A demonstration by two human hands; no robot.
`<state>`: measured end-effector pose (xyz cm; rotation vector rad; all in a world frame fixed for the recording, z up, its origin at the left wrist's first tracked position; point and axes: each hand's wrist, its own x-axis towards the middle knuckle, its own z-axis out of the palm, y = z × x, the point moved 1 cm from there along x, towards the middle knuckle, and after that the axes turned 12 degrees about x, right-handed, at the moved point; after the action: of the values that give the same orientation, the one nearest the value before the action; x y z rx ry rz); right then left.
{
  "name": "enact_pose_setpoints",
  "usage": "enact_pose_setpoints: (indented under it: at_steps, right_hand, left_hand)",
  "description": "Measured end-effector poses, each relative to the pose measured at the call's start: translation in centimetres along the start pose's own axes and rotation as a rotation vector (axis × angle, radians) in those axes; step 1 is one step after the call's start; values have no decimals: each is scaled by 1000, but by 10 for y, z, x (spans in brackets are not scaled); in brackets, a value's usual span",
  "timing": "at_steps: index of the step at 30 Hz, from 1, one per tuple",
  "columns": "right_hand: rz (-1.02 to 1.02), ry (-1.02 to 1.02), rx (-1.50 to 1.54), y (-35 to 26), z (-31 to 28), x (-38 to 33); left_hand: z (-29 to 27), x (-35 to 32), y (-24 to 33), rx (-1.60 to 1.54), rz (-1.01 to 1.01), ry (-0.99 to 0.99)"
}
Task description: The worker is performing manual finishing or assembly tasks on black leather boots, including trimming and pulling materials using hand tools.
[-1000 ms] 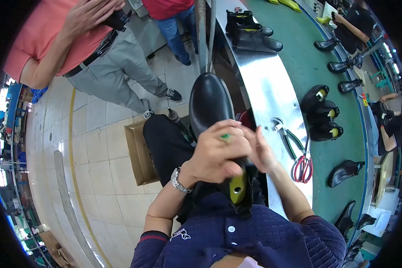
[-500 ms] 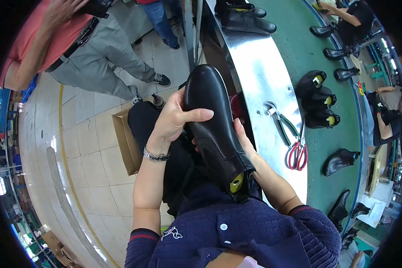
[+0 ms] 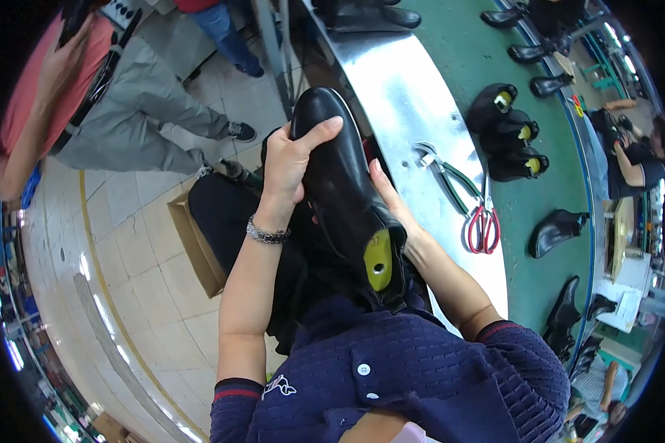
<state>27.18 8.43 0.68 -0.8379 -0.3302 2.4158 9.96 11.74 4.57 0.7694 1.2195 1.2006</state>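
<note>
Two-Handed Hold on a Black Ankle Boot (image 3: 336, 173)

Wrapped around the forefoot's left side in the head view, the left hand (image 3: 284, 168) pinned the boot with its thumb laid over the toe. On the other side, the right hand (image 3: 399, 210) cradled it, one digit along the leather; the rest was hidden beneath, so how firmly it pressed could not be told. The boot hung above the black trousers (image 3: 220, 225), left of the steel ledge's (image 3: 391, 92) left edge, toe pointing away and yellow-green lining (image 3: 377, 262) showing at the shaft.

As far as could be judged, the boot's making was well along: the upper looked closed and its toe smoothly shaped. Handling was not yet over, since it had not been set down; whether any flaw remained could not be seen.

Green-handled pliers (image 3: 452, 179) and red-handled scissors (image 3: 483, 227) lay unused near the ledge's right edge. Three black boots (image 3: 510, 131) stood grouped by the green worktable's (image 3: 506, 255) left edge, another pair of boots (image 3: 369, 18) at the ledge's far end.
</note>
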Motion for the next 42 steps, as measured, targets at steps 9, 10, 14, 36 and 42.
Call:
enact_pose_setpoints:
  at_steps: [9,10,14,36,42]
  right_hand:
    - [-206,1,474,-49,-43,-79]
    - [-331,-6,465,-56,-57,-102]
    - [-890,197,474,-73,-102,-216]
    - [-1041,1375,-1187,-174,-198,-179]
    - [-1106,1326,-1067,-148,-188,-182]
  left_hand:
    - [41,25,-26,134,43,-166]
    - [46,21,-21,199,28,-206]
    - [51,17,-32,254,22,-308]
    - [55,-20,-31,351,31,-387]
    - [47,-21,-51,409,58,-390]
